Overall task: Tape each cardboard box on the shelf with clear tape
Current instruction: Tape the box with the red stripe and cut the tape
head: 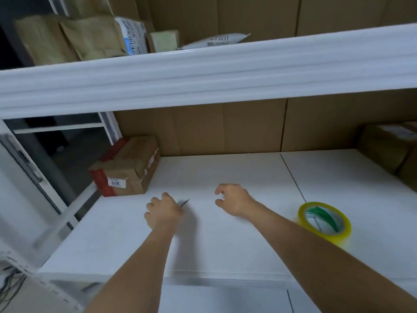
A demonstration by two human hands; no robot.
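Note:
A cardboard box with red tape on its left edge and a white label stands at the back left of the white shelf. My left hand hovers just right of it, fingers curled round a thin dark tool whose tip pokes out. My right hand is over the middle of the shelf, fingers loosely curled and holding nothing. A roll of clear yellowish tape lies flat to the right of my right forearm. Another cardboard box sits at the far right.
The upper shelf's white front beam crosses the view overhead, with brown parcels and a white mailer on it. Cardboard sheets line the back. The shelf's upright and dark gap lie to the left.

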